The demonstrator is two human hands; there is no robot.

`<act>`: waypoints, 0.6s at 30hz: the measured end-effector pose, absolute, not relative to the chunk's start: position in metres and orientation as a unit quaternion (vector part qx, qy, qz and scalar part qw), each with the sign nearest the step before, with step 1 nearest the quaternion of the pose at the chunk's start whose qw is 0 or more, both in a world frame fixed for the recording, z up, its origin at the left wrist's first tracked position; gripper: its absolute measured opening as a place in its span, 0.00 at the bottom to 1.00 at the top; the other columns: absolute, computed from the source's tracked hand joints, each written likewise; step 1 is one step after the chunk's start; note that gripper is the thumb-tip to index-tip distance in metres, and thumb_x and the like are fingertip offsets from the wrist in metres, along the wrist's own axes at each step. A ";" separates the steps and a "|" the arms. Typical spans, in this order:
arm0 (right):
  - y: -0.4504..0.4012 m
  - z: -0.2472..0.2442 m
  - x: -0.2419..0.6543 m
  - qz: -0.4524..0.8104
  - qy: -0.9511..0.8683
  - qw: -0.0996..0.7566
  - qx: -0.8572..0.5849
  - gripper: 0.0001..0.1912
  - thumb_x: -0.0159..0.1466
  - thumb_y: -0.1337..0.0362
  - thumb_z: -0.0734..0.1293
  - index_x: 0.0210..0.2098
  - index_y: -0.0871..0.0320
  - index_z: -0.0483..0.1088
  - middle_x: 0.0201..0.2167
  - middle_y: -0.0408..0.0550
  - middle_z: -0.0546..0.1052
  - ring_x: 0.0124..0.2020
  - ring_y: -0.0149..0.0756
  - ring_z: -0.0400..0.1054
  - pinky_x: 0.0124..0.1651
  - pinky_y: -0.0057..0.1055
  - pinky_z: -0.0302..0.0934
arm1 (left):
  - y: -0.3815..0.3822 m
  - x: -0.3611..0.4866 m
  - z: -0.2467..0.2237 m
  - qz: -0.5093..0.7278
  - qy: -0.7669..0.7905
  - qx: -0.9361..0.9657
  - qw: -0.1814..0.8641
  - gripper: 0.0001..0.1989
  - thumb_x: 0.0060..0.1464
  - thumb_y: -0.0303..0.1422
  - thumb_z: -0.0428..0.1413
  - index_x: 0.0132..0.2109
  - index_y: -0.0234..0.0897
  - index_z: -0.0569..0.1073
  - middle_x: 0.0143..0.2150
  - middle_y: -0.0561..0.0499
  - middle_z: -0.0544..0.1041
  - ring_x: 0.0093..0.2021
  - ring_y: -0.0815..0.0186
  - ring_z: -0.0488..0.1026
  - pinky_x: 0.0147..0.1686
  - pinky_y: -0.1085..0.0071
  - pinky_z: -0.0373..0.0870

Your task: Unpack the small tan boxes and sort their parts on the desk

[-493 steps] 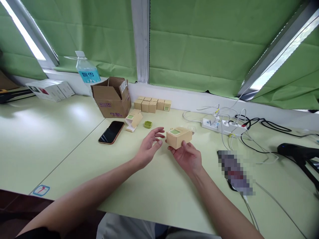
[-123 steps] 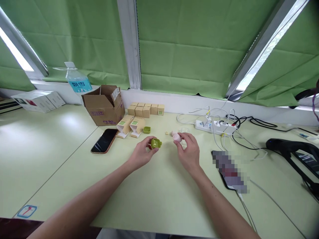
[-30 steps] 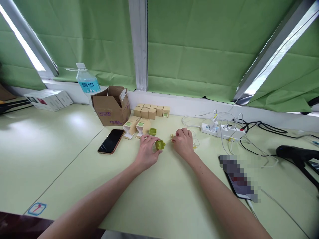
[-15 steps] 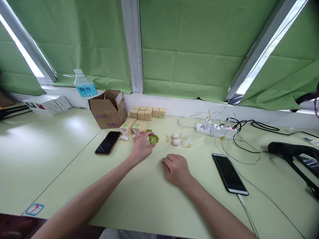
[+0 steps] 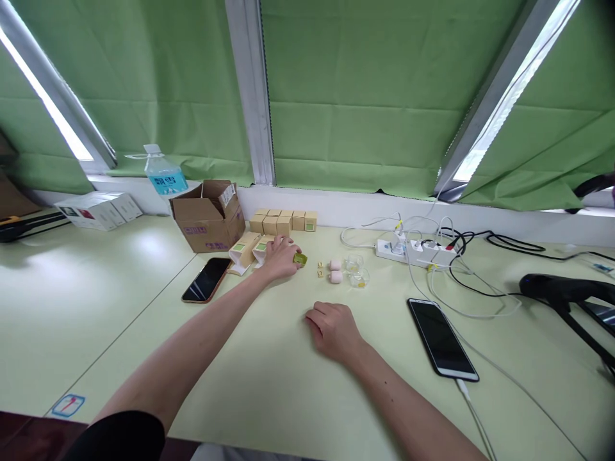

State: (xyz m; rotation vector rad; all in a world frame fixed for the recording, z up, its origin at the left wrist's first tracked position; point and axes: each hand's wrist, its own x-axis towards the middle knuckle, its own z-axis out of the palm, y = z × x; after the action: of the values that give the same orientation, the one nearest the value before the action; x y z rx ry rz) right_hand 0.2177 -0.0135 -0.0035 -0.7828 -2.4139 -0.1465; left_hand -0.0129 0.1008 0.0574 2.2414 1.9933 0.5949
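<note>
My left hand (image 5: 281,258) is closed, its fingers around a small olive-green plastic case (image 5: 300,259), low over the table. Just left of that hand stand two opened small cardboard boxes (image 5: 244,250), the nearer one partly covered by it. To its right are tiny yellow pieces (image 5: 320,273), two pale pink rounded pieces (image 5: 336,277) and two clear plastic cups (image 5: 359,278). My right hand (image 5: 333,328) rests on the tabletop with its fingers curled in, nothing visible in them.
Several small closed boxes (image 5: 270,225) line the wall beside a larger open carton (image 5: 206,221) and a water bottle (image 5: 166,173). A phone (image 5: 206,280) lies left, a charging phone (image 5: 442,337) right. Behind it, a power strip (image 5: 417,251) trails cables.
My left hand has moved slightly away from me and right with the green case, which has turned and sits a little higher in view. My right hand stays resting on the table.
</note>
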 end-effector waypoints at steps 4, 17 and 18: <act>-0.013 -0.005 0.217 -0.049 -0.909 0.298 -0.287 0.09 0.68 0.72 0.67 0.31 0.57 0.74 0.27 0.42 0.75 0.26 0.30 0.64 0.31 0.33 0.44 | 0.099 -0.017 0.056 0.156 0.658 0.737 0.029 0.20 0.54 0.36 0.66 0.54 0.41 0.82 0.71 0.36 0.70 0.77 0.36 0.50 0.71 0.38 0.51; -0.013 -0.004 0.218 -0.038 -0.911 0.299 -0.281 0.11 0.69 0.71 0.65 0.29 0.57 0.73 0.26 0.43 0.74 0.25 0.31 0.60 0.30 0.33 0.43 | 0.172 -0.001 0.092 0.143 0.671 0.725 -0.060 0.28 0.64 0.34 0.53 0.70 0.35 0.68 0.72 0.30 0.64 0.76 0.38 0.52 0.70 0.41 0.53; -0.013 -0.005 0.218 -0.035 -0.911 0.298 -0.281 0.11 0.69 0.71 0.65 0.29 0.57 0.73 0.26 0.44 0.73 0.25 0.31 0.60 0.30 0.33 0.43 | 0.181 0.003 0.093 0.133 0.670 0.727 -0.065 0.31 0.63 0.33 0.54 0.71 0.34 0.66 0.72 0.28 0.64 0.76 0.37 0.51 0.70 0.40 0.52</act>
State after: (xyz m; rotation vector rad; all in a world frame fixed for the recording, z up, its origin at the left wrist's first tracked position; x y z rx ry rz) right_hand 0.2179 -0.0134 -0.0048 -0.7474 -2.4216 -0.0941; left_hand 0.0029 0.1810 0.0931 2.3847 2.1964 0.4358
